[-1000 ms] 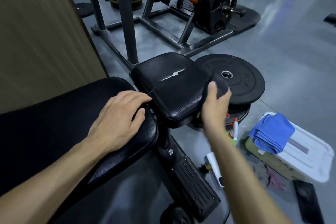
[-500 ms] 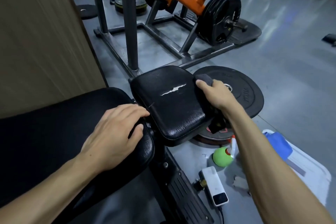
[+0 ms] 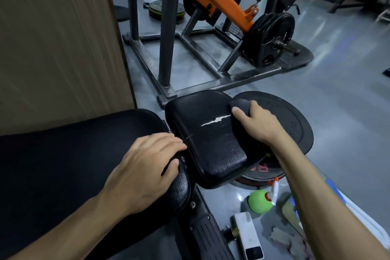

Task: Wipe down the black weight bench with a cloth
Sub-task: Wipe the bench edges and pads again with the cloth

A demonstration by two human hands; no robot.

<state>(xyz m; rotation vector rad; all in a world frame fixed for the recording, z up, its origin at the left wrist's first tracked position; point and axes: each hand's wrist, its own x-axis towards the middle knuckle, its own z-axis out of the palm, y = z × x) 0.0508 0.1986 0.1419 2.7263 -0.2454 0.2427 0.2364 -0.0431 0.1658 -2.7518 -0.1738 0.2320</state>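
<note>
The black weight bench has a long back pad (image 3: pixel 63 154) at the left and a smaller seat pad (image 3: pixel 206 139) with a white tear across its middle. My right hand (image 3: pixel 259 122) is shut on a dark grey cloth (image 3: pixel 240 104), pressing it on the seat pad's far right corner beside the tear. On the near end of the back pad my left hand (image 3: pixel 145 171) lies flat with its fingers spread, holding nothing.
Black weight plates (image 3: pixel 295 124) lie stacked on the floor under the seat's right side. A green spray bottle (image 3: pixel 260 200), a white device (image 3: pixel 247 236) and a white box (image 3: pixel 358 224) sit at lower right. An orange-and-grey plate-loaded machine (image 3: pixel 211 27) stands behind; a brown panel (image 3: pixel 52 38) at left.
My right hand has carried the cloth from the seat pad's near right side up along its right edge onto the far right corner. My left hand has stayed on the back pad.
</note>
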